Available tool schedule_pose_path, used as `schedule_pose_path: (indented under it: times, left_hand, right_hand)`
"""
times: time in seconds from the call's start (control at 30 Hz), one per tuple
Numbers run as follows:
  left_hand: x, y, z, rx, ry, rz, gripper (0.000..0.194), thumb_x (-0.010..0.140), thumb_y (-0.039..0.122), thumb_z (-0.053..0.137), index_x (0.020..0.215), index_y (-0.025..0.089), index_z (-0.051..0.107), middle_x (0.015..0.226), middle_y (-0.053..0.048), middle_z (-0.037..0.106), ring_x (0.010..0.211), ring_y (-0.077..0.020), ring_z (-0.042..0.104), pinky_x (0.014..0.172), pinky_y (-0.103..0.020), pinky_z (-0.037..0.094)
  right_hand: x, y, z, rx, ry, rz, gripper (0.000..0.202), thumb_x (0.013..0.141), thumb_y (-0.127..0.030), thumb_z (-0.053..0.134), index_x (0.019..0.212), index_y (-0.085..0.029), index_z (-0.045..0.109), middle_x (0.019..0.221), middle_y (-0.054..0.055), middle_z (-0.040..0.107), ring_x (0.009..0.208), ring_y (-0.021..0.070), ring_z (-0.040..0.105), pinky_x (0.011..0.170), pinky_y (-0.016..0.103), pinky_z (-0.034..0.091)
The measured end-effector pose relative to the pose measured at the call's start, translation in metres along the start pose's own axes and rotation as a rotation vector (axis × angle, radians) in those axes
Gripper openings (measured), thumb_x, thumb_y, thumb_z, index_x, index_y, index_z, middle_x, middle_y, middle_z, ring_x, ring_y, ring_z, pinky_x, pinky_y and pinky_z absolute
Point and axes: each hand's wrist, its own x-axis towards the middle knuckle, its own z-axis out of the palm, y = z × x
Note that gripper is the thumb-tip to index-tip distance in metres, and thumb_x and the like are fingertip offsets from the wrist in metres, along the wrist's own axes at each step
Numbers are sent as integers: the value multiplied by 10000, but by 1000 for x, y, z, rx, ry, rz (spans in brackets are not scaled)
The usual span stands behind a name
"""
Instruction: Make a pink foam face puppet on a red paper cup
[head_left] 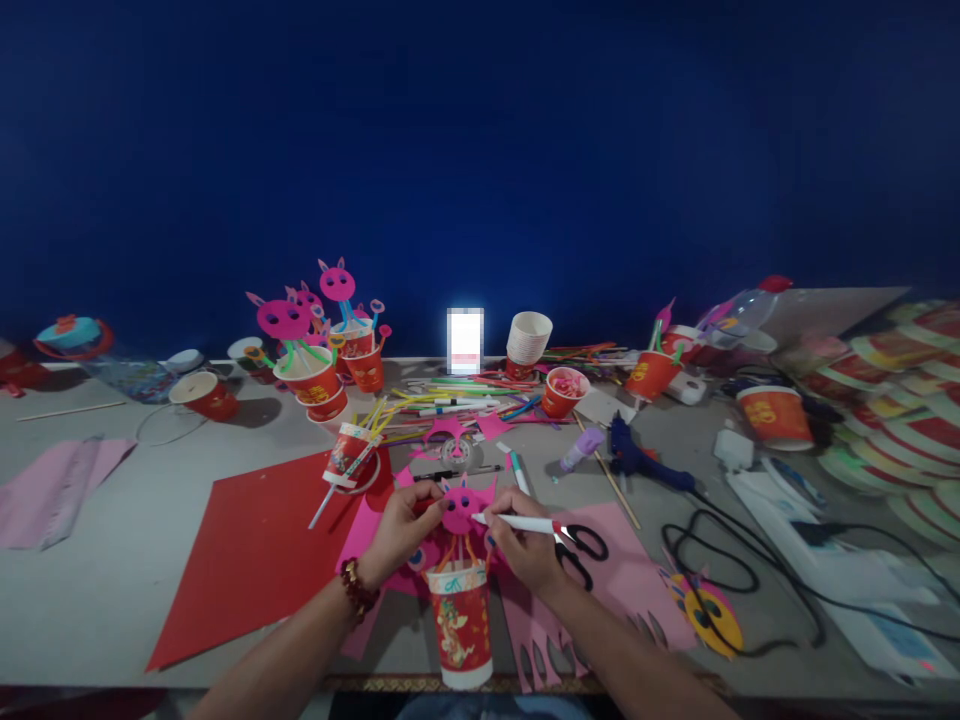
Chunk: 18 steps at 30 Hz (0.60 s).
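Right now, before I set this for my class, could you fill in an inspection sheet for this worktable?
Surface: grey table, partly covered by a red sheet and pink paper.
Job's things: small pink paper face above an upright patterned cup; white marker.
Clutter: purple tube, glue gun, other cups, loose coloured strips.
Hands: left hand pinches the face's edge; right hand holds the marker against it.
Cables: black cord loops at right, crossing a yellow paper face.
Surroundings: dark blue backdrop; nobody else seen.
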Motion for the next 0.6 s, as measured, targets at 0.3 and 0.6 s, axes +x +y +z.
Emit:
schedule_pose_path:
  times: [0.3,0.6]
  left_hand:
    - [0,0,0,-12,-10,0,331,842,448,617,683,178,509,555,76,400,473,-69,329,466,-183,267]
    - [0,2,0,0,-2,5,327,840,436,619,674,173,517,563,68,418,489,-74,353,478,-184,280]
  right_hand:
    - [3,-5,1,-2,-16,-9,194,866,-171,529,681,-226,543,626,-23,543,592,155,520,582,281,386]
    - [3,-7,1,2,3,-8,190,845,-170,546,663,-220,563,614,-24,547,590,154,520,583,279,393]
